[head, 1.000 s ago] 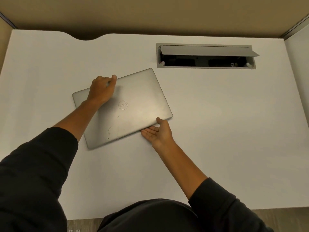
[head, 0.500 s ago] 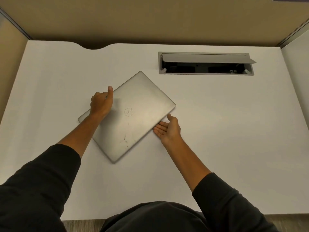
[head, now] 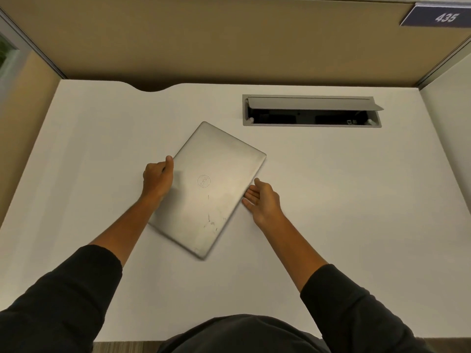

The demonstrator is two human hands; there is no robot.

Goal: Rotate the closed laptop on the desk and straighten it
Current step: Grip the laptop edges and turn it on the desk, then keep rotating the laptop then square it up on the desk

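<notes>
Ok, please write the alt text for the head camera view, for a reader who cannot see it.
A closed silver Dell laptop lies diagonally on a white desk, the left hand gripping its left edge, the open right hand against its right edge. An open cable hatch sits behind.

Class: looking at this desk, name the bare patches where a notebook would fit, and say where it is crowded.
Free: the white desk right of the right hand, below the cable box; also left of the left hand. Crowded: the middle, where both hands flank the tilted laptop.
</notes>
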